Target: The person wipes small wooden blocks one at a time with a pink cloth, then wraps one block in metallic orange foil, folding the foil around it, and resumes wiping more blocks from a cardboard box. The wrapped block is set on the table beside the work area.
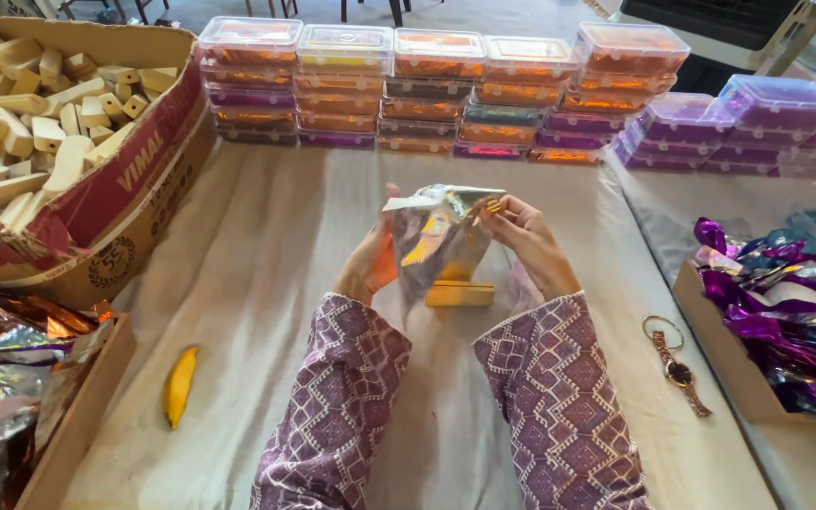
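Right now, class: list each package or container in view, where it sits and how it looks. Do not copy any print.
Carton: far left, brown and red, full of pale wooden blocks.
Lidded tubs: stacked along the far edge, clear, orange and purple inside.
Foil pouch: centre, silvery, held by both hands.
Tray: right, brown, purple foil wrappers.
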